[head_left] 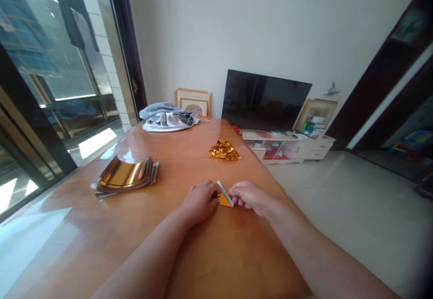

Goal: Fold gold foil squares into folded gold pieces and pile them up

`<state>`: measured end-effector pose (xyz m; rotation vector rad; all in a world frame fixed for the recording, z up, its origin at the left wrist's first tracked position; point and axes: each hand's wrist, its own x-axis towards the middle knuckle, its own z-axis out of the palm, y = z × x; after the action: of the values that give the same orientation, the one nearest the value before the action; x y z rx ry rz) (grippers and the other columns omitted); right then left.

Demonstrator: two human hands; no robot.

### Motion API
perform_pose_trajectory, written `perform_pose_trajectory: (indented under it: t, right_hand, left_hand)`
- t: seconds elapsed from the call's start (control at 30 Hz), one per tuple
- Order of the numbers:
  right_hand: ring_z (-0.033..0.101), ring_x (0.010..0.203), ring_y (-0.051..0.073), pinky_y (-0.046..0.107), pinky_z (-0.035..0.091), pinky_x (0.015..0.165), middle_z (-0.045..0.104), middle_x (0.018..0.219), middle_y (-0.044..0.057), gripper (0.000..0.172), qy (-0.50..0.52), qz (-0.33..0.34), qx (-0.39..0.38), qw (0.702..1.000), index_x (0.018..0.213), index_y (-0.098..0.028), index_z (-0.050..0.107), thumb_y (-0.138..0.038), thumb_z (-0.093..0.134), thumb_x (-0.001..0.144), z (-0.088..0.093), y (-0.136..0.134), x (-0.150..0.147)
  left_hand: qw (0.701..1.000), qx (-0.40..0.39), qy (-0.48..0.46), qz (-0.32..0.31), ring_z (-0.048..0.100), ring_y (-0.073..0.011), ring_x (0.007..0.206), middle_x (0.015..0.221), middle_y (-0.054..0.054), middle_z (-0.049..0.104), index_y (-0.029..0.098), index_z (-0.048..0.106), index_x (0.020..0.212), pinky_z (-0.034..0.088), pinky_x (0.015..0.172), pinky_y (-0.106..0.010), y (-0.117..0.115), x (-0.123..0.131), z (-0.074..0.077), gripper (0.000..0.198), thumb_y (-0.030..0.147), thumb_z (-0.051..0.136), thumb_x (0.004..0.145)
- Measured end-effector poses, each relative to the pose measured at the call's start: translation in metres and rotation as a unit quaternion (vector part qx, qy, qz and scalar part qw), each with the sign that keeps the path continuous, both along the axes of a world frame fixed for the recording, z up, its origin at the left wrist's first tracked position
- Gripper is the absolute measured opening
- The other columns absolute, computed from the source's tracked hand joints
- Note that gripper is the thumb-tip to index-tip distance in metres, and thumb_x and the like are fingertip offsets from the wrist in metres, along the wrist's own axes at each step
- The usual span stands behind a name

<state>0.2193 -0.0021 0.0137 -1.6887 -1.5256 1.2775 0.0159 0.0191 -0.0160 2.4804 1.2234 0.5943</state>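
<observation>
The folded gold paper [225, 200] sits on the desk [189, 150], near its right edge. The left grip [199, 202] and right grip [246, 196] are nearly closed, pinching the paper from either side. From the paper, crumpled foil [225, 150] lies straight ahead and a foil stack [126, 176] well left, with open desk between them.

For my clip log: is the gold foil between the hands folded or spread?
Folded: the gold foil forms a small triangle, white edge raised, between the left hand and right hand.
</observation>
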Motion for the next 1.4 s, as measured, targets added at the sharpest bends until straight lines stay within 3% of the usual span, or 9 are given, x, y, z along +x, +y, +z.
perform_pose_trajectory:
  t: [0.2,0.57,0.77,0.97,1.2,1.4]
  right_hand:
    - [0.049,0.056,0.009,0.020,0.036,0.054,0.062,0.065,0.000,0.013,0.006,0.029,0.017,0.999,0.072,-0.016,0.065,-0.021,0.054,0.076,-0.001,-0.004,-0.005]
    - [0.045,0.054,0.009,0.022,0.027,0.052,0.055,0.057,-0.003,0.011,-0.081,0.036,0.071,0.993,0.062,-0.017,0.058,-0.015,0.055,0.072,-0.011,-0.004,-0.012]
    - [0.045,0.056,0.010,0.023,0.025,0.053,0.057,0.060,-0.004,0.006,-0.132,0.033,0.105,0.985,0.068,-0.017,0.061,-0.015,0.059,0.072,-0.016,-0.005,-0.012]
    - [0.051,0.062,0.011,0.022,0.030,0.056,0.064,0.069,-0.002,0.009,-0.160,0.045,0.131,0.977,0.071,-0.018,0.066,-0.017,0.059,0.077,-0.018,-0.006,-0.012]
    - [0.052,0.060,0.011,0.022,0.031,0.053,0.065,0.068,-0.001,0.012,-0.191,0.043,0.120,0.973,0.071,-0.018,0.064,-0.020,0.057,0.081,-0.018,0.000,-0.007]
    - [0.049,0.056,0.012,0.025,0.027,0.052,0.060,0.057,0.000,0.018,-0.225,0.061,0.100,0.967,0.061,-0.018,0.064,-0.024,0.063,0.078,-0.015,0.013,-0.008]
  left_hand:
    - [1.000,-0.003,0.000,-0.003,0.060,-0.0205,0.095,0.101,-0.001,0.063,0.028,0.066,0.095,0.040,0.076,-0.029,0.001,0.000,-0.002,0.018,0.022,0.055,0.083]
    - [0.999,-0.006,-0.018,0.025,0.061,-0.0192,0.088,0.093,-0.001,0.065,0.025,0.060,0.096,0.041,0.072,-0.028,0.004,0.001,-0.006,0.018,0.020,0.058,0.079]
    - [0.998,-0.008,-0.049,0.025,0.062,-0.0191,0.093,0.107,-0.002,0.063,0.030,0.057,0.122,0.045,0.078,-0.028,0.002,0.002,-0.007,0.043,0.019,0.060,0.081]
    - [0.999,0.014,-0.031,-0.027,0.060,-0.0190,0.095,0.107,-0.006,0.057,0.027,0.071,0.102,0.047,0.086,-0.029,0.000,-0.002,0.000,0.020,0.023,0.058,0.086]
    - [0.999,-0.004,-0.013,-0.041,0.059,-0.0186,0.095,0.109,-0.007,0.057,0.025,0.075,0.094,0.048,0.089,-0.030,-0.004,-0.002,0.011,0.019,0.024,0.058,0.089]
    - [0.999,-0.002,0.006,-0.049,0.059,-0.0194,0.094,0.097,-0.006,0.060,0.024,0.075,0.089,0.047,0.087,-0.029,-0.002,-0.003,0.009,0.020,0.028,0.056,0.091]
